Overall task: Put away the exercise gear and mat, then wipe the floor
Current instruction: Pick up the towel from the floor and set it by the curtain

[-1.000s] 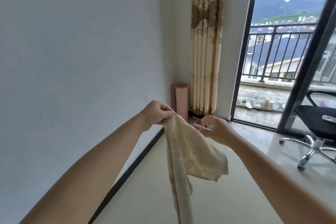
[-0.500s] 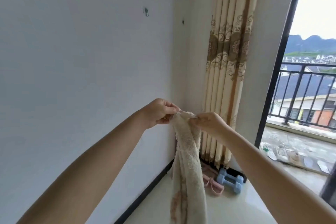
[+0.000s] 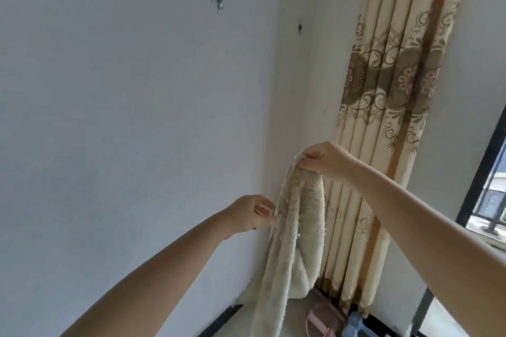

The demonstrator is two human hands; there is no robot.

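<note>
Obs: cream terry towel point(image 3: 298, 230) hangs in the air in front of the wall corner, bunched lengthwise, its lower end dropping out of the bottom of the view

Right hand point(image 3: 320, 157): closed, pinching the towel's top edge between thumb and fingers, held high beside the curtain point(image 3: 394, 96)

Left hand point(image 3: 252, 215): lower, fingers curled in at the towel's left edge; the fingertips look to be touching or nipping the fabric, but a firm hold cannot be told from this angle

Wall point(image 3: 123, 117): two small hooks, one upper hook point(image 3: 219, 1), one nearer the corner point(image 3: 300, 28). Both bare, both well above the hands

Floor, bottom right: pink gear point(image 3: 317, 321) and a blue dumbbell point(image 3: 353, 323) lie together at the foot of the curtain, against the corner. Only parts show, so the pink item cannot be identified. No mat appears in this view

Progress, judged from the layout:
- gear gathered in the corner: the put-away step looks done or nearly so, though whether that corner is its final place is unknown
- mat: status not checkable here
- floor wiping: cannot tell if done. The towel is off the floor and raised toward the hooks, which reads either as unfolding it for wiping or as hanging it up afterwards; the strip of floor point(image 3: 298, 314) showing gives no wet or dry cue

Remaining, at minimum: settle the towel, either down to the floor or up onto a hook
</note>
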